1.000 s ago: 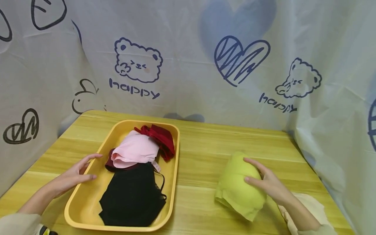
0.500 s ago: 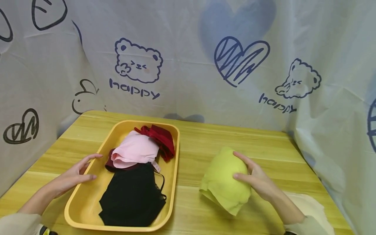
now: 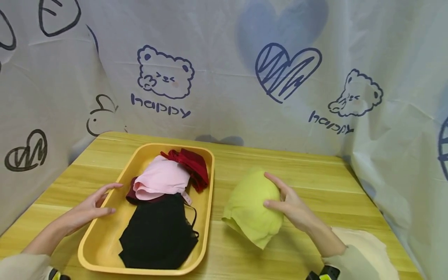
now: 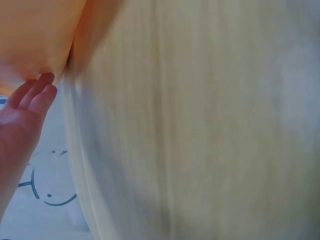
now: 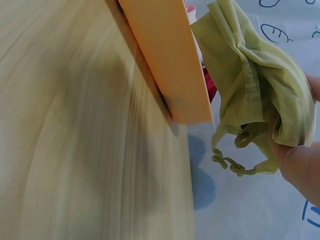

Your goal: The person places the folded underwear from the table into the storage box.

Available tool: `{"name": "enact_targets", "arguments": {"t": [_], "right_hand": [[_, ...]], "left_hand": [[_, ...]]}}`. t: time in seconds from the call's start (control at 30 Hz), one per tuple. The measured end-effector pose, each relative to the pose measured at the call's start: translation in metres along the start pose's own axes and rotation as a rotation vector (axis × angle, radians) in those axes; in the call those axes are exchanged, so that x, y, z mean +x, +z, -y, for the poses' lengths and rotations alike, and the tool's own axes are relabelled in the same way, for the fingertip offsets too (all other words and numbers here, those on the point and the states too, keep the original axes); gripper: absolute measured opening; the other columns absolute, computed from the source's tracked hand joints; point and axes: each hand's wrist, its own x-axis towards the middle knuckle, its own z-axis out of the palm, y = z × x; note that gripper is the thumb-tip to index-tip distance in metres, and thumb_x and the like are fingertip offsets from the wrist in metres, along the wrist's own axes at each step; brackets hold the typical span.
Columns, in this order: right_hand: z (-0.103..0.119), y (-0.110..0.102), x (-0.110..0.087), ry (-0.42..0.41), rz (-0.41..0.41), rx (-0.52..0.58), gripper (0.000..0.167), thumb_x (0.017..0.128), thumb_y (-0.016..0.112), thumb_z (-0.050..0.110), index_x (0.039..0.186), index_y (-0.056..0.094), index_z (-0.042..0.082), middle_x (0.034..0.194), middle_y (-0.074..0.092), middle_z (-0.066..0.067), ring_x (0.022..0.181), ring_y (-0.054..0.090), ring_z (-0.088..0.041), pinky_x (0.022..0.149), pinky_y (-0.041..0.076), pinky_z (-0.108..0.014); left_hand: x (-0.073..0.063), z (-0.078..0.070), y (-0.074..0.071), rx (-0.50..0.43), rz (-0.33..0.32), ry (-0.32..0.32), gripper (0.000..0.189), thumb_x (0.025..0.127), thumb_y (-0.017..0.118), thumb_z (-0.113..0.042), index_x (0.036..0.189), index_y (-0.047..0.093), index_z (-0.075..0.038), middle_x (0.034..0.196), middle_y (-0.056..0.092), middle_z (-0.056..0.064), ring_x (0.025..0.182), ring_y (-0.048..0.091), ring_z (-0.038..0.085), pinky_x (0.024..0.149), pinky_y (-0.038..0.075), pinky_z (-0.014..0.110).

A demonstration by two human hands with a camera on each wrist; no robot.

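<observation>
My right hand (image 3: 294,206) holds a folded yellow bra (image 3: 250,206) above the table, right of the yellow tray (image 3: 209,217). Its rounded cup faces up, and thin straps dangle below it in the right wrist view. My left hand (image 3: 87,208) grips the tray's left rim, thumb and a finger reaching over it. The other fingers (image 4: 42,97) lie against the outer wall in the left wrist view. Inside the tray are a black garment (image 3: 157,233) with thin straps, a pink one (image 3: 161,177), a bright red one (image 3: 190,163) and a mostly covered dark red one (image 3: 131,194).
A cream cloth (image 3: 367,249) lies at the table's front right, partly hidden by the right sleeve. White sheeting (image 3: 224,97) with drawn bears and hearts hangs behind and beside the wooden table (image 3: 280,159).
My right hand has carried the yellow bra leftward, closer to the tray, uncovering more of the cream cloth. The left hand and the tray have stayed in place.
</observation>
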Motion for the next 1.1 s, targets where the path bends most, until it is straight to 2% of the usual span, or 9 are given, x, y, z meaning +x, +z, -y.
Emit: {"name": "enact_targets", "arguments": {"t": [0.1,0.33,0.47,0.53,0.7,0.77,0.93,1.1], "right_hand": [[0.003,0.004,0.004,-0.015,0.027,0.007,0.081,0.085,0.059,0.003,0.146,0.007,0.006,0.145,0.012,-0.026,0.107,0.054,-0.017,0.083,0.049,-0.033],[0.01,0.014,0.015,-0.021,0.071,0.0,0.08,0.084,0.06,0.005,0.146,0.009,0.006,0.144,0.016,-0.027,0.107,0.054,-0.021,0.082,0.05,-0.035],[0.014,0.021,0.021,-0.036,0.099,0.016,0.08,0.083,0.061,0.005,0.146,0.011,0.007,0.143,0.018,-0.027,0.106,0.054,-0.023,0.081,0.05,-0.037],[0.016,0.025,0.025,-0.043,0.114,0.022,0.08,0.083,0.062,0.007,0.146,0.011,0.008,0.143,0.019,-0.026,0.107,0.053,-0.022,0.082,0.05,-0.036],[0.019,0.037,0.035,-0.061,0.137,0.012,0.08,0.084,0.063,0.009,0.146,0.013,0.009,0.147,0.015,-0.018,0.116,0.045,-0.024,0.086,0.047,-0.031],[0.02,0.043,0.04,-0.067,0.142,0.003,0.08,0.083,0.063,0.01,0.146,0.014,0.009,0.148,0.013,-0.015,0.12,0.04,-0.025,0.087,0.046,-0.031],[0.021,0.056,0.053,-0.07,0.182,0.035,0.082,0.082,0.065,0.01,0.146,0.014,0.009,0.148,0.012,-0.016,0.122,0.038,-0.029,0.088,0.045,-0.032],[0.019,0.073,0.065,-0.076,0.232,0.056,0.082,0.083,0.065,0.01,0.146,0.013,0.008,0.149,0.009,-0.015,0.126,0.033,-0.029,0.091,0.043,-0.03]], "left_hand": [[0.001,0.0,0.001,-0.007,0.002,0.006,0.06,0.086,0.055,-0.002,0.138,0.028,-0.011,0.132,0.027,-0.021,0.13,-0.012,0.047,0.104,-0.013,0.048],[0.002,-0.001,-0.001,-0.008,-0.003,0.0,0.06,0.084,0.056,-0.001,0.137,0.028,-0.009,0.128,0.027,-0.022,0.128,-0.014,0.051,0.096,-0.012,0.064],[0.002,-0.001,-0.003,-0.005,-0.008,0.007,0.06,0.084,0.056,-0.001,0.137,0.028,-0.01,0.129,0.026,-0.021,0.128,-0.014,0.051,0.097,-0.012,0.064],[0.002,-0.001,-0.003,-0.007,-0.012,-0.003,0.059,0.084,0.056,-0.001,0.136,0.029,-0.011,0.129,0.027,-0.021,0.129,-0.014,0.05,0.101,-0.012,0.058],[0.002,-0.002,-0.002,-0.007,-0.014,-0.008,0.058,0.084,0.056,-0.002,0.136,0.03,-0.012,0.129,0.028,-0.021,0.129,-0.013,0.05,0.102,-0.012,0.055],[0.003,-0.002,-0.001,-0.007,-0.009,-0.003,0.059,0.084,0.057,-0.002,0.136,0.03,-0.01,0.129,0.028,-0.02,0.128,-0.013,0.051,0.098,-0.011,0.061],[0.003,-0.003,0.0,-0.004,-0.004,-0.016,0.06,0.083,0.058,-0.002,0.136,0.028,-0.007,0.127,0.028,-0.021,0.128,-0.014,0.053,0.095,-0.008,0.067],[0.001,-0.002,-0.001,0.003,-0.008,-0.029,0.06,0.084,0.058,-0.003,0.136,0.028,-0.007,0.128,0.026,-0.02,0.128,-0.014,0.053,0.095,-0.007,0.068]]}}
